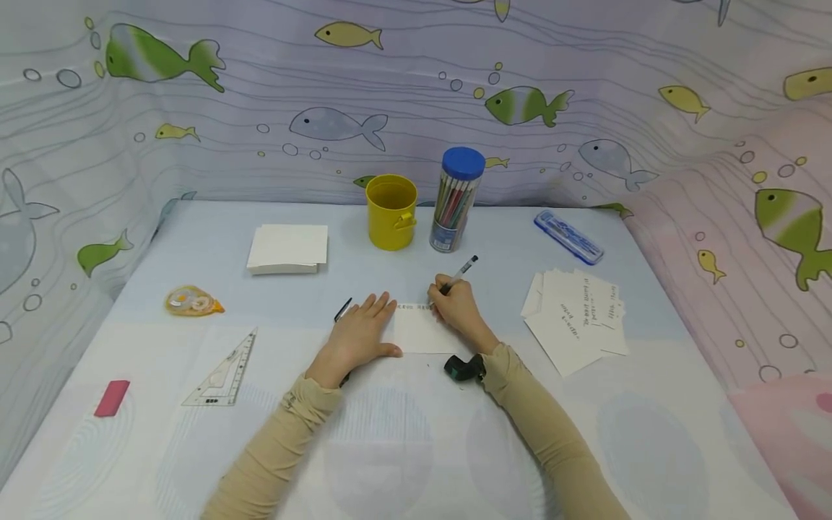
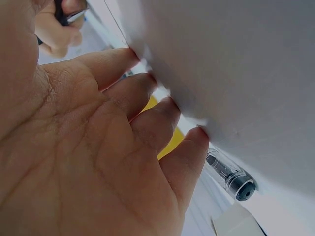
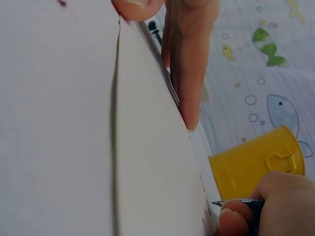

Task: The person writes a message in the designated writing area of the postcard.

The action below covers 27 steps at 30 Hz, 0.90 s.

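A small white card (image 1: 419, 336) lies on the table with a line of handwriting along its top edge. My left hand (image 1: 359, 334) rests on the card's left side, fingers spread and thumb out. In the left wrist view its palm (image 2: 98, 152) shows, fingertips at the surface. The right hand (image 1: 461, 307) grips a pen (image 1: 465, 267) slanted up to the right. The right wrist view shows the pen's bare tip (image 3: 224, 202) close by the written line at the card's edge. Beside the left fingers lies what looks like a clear, black-ended pen cap (image 2: 234, 179).
Behind stand a yellow bucket (image 1: 392, 217) and a blue-lidded tub of pencils (image 1: 455, 202). Blank cards (image 1: 289, 245) are stacked back left; written cards (image 1: 572, 318) and a blue case (image 1: 568, 237) lie right. Left are correction tape (image 1: 192, 301), a set square (image 1: 224, 372) and a pink eraser (image 1: 112, 398).
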{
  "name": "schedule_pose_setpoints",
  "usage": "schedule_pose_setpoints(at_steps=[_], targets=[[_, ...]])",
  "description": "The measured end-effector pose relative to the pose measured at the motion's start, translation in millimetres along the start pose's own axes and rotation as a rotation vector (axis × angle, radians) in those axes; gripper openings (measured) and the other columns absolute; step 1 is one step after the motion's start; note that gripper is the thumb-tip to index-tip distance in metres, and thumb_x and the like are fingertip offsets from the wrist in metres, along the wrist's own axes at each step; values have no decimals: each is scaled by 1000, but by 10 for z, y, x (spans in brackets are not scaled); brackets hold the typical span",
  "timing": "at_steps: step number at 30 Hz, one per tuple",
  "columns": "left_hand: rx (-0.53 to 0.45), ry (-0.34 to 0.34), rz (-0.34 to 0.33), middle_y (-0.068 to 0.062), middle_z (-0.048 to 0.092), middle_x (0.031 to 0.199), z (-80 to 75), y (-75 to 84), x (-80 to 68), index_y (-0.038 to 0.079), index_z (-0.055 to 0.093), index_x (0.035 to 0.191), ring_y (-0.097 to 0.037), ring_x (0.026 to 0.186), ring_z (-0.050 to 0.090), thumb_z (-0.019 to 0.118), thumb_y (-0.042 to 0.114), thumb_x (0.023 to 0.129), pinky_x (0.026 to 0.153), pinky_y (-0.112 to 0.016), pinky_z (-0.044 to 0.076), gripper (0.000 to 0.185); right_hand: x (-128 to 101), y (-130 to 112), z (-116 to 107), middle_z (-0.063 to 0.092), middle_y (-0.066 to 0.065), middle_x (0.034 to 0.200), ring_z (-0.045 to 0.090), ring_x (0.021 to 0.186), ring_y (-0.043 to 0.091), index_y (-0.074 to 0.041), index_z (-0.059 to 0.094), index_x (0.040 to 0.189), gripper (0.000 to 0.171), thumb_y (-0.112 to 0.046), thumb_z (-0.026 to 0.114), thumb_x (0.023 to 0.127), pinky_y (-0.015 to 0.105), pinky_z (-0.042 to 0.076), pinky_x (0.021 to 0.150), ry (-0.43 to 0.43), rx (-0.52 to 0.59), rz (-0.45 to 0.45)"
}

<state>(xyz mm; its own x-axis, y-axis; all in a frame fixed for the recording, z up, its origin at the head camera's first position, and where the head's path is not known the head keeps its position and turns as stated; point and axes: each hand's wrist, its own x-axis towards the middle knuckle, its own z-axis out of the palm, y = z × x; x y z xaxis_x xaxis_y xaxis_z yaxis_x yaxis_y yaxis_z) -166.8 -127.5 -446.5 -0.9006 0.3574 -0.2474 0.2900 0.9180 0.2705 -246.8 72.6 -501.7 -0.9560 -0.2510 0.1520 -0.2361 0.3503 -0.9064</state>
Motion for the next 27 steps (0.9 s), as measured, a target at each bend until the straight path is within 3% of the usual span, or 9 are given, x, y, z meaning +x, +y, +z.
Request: schedule_pose_setpoints(at_steps=[8,15,27], targets=[[13,7,9,-16,25,159,-2,-2,-2,3,31,151,-37,147,24,69,51,82,117,-54,29,92,11,16,9,46,-2,44,42,34,7,-13,35,58,37,-8,49,92,19,25,34,-26,-60,-32],[14,12,14,-16,25,159,13,-3,6,3,31,151,-37,147,24,68,52,83,116,-54,29,92,-14,-49,16,48,5,45,40,33,3,-8,38,59,36,-4,50,93,11,23,32,-3,-71,-27],[14,7,6,-16,25,159,7,-1,6,3,31,151,-37,148,23,69,51,82,117,-54,29,92,15,-11,9,45,-1,44,42,33,6,-12,37,59,34,-5,49,91,19,28,33,-54,-87,-12]])
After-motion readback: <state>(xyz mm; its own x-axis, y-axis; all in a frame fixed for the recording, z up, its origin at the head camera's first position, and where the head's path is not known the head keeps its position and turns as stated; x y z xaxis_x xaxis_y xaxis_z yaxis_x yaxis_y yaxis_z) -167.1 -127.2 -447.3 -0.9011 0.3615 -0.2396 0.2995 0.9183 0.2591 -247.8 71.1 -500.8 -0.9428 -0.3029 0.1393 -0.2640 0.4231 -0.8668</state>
